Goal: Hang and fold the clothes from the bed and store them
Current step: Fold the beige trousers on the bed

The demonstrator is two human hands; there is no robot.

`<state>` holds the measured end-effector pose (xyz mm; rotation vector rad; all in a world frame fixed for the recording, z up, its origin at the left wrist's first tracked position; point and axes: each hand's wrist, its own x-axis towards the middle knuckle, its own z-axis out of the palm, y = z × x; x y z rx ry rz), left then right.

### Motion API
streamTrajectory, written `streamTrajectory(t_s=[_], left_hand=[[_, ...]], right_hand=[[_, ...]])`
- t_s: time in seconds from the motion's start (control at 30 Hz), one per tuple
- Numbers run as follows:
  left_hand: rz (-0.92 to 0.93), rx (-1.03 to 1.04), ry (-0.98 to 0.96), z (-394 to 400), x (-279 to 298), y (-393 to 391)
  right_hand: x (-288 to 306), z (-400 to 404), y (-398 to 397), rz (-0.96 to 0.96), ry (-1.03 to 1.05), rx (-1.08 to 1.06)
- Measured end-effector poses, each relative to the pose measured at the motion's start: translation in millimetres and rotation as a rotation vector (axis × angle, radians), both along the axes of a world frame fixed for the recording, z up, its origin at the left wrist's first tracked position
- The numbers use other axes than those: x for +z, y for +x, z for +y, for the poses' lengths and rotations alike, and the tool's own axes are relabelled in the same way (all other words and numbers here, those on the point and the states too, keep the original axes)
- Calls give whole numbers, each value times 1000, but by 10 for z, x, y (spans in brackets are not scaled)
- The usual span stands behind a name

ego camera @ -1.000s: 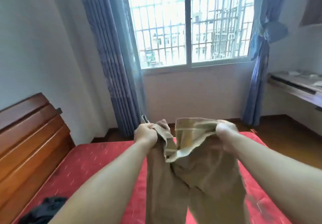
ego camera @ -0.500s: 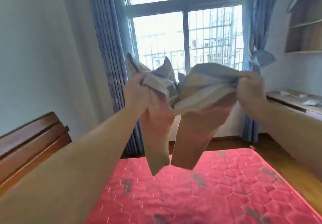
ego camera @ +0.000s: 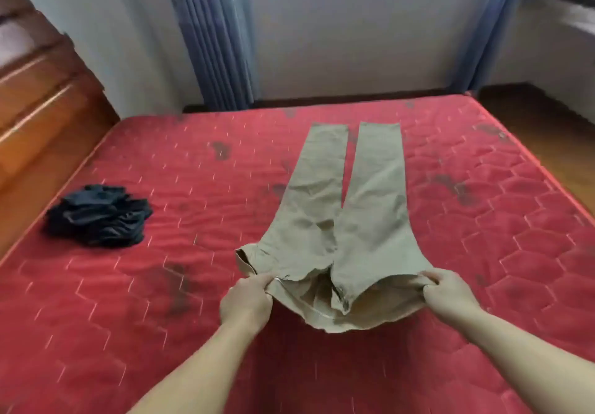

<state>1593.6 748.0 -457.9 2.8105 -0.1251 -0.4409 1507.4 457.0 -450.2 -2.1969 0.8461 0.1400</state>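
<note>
Trousers (ego camera: 347, 220) lie flat on the mattress (ego camera: 161, 285), 2 legs pointing away from the person. Left hand (ego camera: 246, 302) and right hand (ego camera: 449, 294) each have fingers curled round a waistband corner. Dark clothes (ego camera: 98, 215) bunched well left of trousers, near the headboard (ego camera: 42, 98).

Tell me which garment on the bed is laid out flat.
The khaki trousers, legs stretched toward the window, both hands gripping the waistband. The dark garment sits crumpled in a heap near the headboard.

Both arms outstretched, left hand (ego camera: 246, 301) and right hand (ego camera: 449, 296) curled, gripping.
</note>
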Motion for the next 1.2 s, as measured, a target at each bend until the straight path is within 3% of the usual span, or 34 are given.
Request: streamTrajectory(t_s=[0.17,0.23,0.33,0.43,0.6,0.8,0.93,1.1,1.2], left_hand=[[259,-184,178,253,-1295,-1042],[328,-327,298,271,-1578,-1314],[264,-518,486,186,-1770,-1369],[79,-633,333,39,-1989,-1201],[171,-712,275,-189,-2319,-1079],[41,-743,304,-272,-2383,-1205],[276,-841,295,-374,-2204,-1265],[900,-725,231,-553,-2041,-1170],[996,-730,342,-666,-1860,-1008]], right_hand=[[-1500,166,-1162,334,-173,78],[-1819,276,-1500,460,-390,227],[-2106,501,-1643,349,-594,605],[-2330,634,-1457,292,-615,750],[-2494,678,-1283,185,-613,843],[-2426,681,-1357,208,-509,843],[-2198,780,-1408,401,-479,895],[-2030,722,-1285,643,-190,1047],[-1859,614,-1112,849,-69,1033]])
